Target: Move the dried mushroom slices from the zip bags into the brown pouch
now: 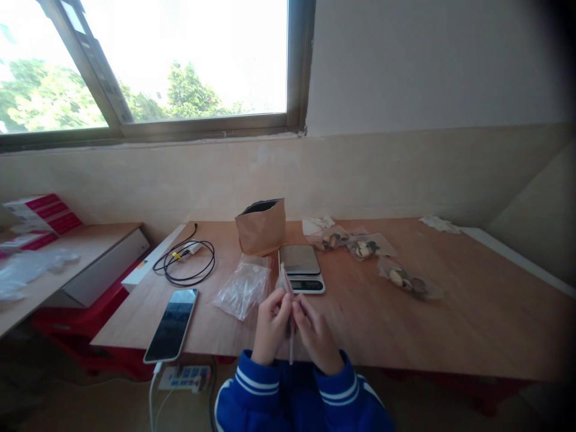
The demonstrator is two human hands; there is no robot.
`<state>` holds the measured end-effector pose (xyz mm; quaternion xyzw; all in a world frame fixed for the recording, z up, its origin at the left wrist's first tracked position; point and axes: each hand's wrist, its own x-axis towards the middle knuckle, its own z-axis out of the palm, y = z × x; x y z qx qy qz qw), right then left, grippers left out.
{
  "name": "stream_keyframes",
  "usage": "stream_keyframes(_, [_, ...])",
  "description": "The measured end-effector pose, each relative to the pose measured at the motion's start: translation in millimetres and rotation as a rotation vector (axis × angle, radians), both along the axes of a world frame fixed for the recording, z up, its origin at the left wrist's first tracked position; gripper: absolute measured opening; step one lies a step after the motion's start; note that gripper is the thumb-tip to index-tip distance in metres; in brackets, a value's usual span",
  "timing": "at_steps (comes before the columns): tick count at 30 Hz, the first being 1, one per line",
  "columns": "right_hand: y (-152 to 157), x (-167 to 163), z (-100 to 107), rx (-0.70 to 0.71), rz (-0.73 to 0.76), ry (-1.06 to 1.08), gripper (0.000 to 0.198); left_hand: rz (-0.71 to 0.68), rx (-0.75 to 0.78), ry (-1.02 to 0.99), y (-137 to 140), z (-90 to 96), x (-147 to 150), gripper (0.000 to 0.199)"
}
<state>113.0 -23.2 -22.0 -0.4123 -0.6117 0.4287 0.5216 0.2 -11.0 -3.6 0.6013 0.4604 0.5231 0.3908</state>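
Observation:
Both hands meet in front of the kitchen scale, holding a clear zip bag (286, 280) with a red seal line, seen nearly edge-on. My left hand (272, 324) pinches it from the left with thumb and fingers. From the other side my right hand (314, 332) pinches the same bag. What the bag contains, if anything, I cannot make out. Just beyond is the scale (300, 261), with a metal plate and dark display. A stack of clear zip bags (245, 287) lies left of it, and an open brown paper bag (261, 228) stands behind.
Right of the scale lie clear bags of brownish pieces, including one bag (407, 282). A phone (173, 324) on a charging cable lies at the left front edge, near a coiled black cable (186, 264). A power strip (185, 377) sits below. White scraps (438, 224) lie at the back.

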Motion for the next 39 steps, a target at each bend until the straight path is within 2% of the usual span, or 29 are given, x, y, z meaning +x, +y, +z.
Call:
stream_keyframes(5, [2.2, -2.5, -8.1, -0.002, -0.072, 0.016, 0.032, -0.041, -0.03, -0.064, 1.5, -7.7, 7.3, 0.035])
stream_keyframes(11, [11.0, 5.5, -18.8, 0.067, -0.14, -0.037, 0.034, -0.012, -0.042, 0.011, -0.5, -8.2, 10.2, 0.035])
stream_keyframes(13, [16.0, 15.6, -25.1, 0.057, -0.242, 0.0, 0.036, 0.044, -0.054, 0.012, -1.0, -6.8, 5.4, 0.035])
stream_keyframes(16, [23.2, 37.7, -34.2, 0.012, -0.489, 0.104, 0.041, 0.191, -0.045, 0.02, -0.9, -2.8, -9.3, 0.038])
stream_keyframes(17, [24.6, 43.6, -35.7, -0.003, -0.521, 0.126, 0.042, 0.205, -0.04, 0.033, -0.7, -1.5, -14.2, 0.039])
stream_keyframes(22, [22.5, 41.2, -29.8, -0.002, -0.487, 0.229, 0.047, 0.147, -0.021, 0.089, 1.8, -3.9, -24.3, 0.044])
stream_keyframes(25, [20.8, 31.0, -25.7, 0.006, -0.508, 0.257, 0.049, 0.233, 0.047, 0.212, 7.7, -14.8, -33.2, 0.043])
stream_keyframes(28, [21.8, 30.9, -27.7, -0.022, -0.566, 0.281, 0.049, 0.444, 0.088, 0.432, 16.8, -30.8, -54.2, 0.031])
stream_keyframes(31, [23.5, 35.1, -31.1, -0.06, -0.586, 0.32, 0.049, 0.569, -0.032, 0.667, 24.8, -46.7, -75.3, 0.027])
stream_keyframes(34, [24.0, 35.8, -31.8, -0.069, -0.568, 0.362, 0.049, 0.535, -0.192, 0.837, 29.2, -56.2, -85.8, 0.036])
stream_keyframes(37, [23.7, 34.7, -31.0, -0.081, -0.564, 0.367, 0.047, 0.496, -0.231, 0.905, 31.1, -56.8, -87.7, 0.037])
stream_keyframes(39, [23.8, 34.8, -30.8, -0.093, -0.563, 0.373, 0.047, 0.521, -0.231, 0.902, 32.3, -53.2, -86.5, 0.034])
